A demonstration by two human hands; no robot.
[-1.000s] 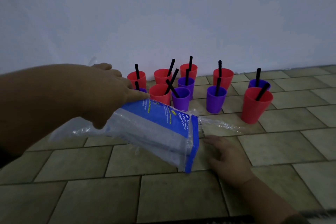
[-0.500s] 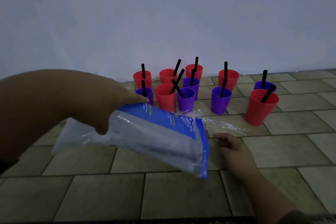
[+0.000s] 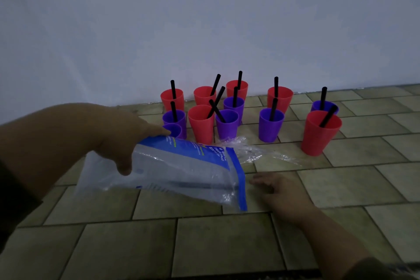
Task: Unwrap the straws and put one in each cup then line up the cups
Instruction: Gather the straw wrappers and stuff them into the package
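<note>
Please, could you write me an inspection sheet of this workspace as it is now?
Surface: tiled floor, dim light.
Job's things: six red cups and five purple cups, each with a black straw, clustered, not lined up; another small purple cup shows no straw.
Clutter: clear wrapper on the floor before the cups.
Hands: left hand grips a blue and clear bag above the floor; right hand rests flat on the floor.
Cables: nothing seen.
Surroundings: white wall behind the cups.

place: indoor room, kind unclear | floor [image 3: 227, 245]: beige staggered tiles | wall [image 3: 204, 18]: plain white, meets floor
</note>
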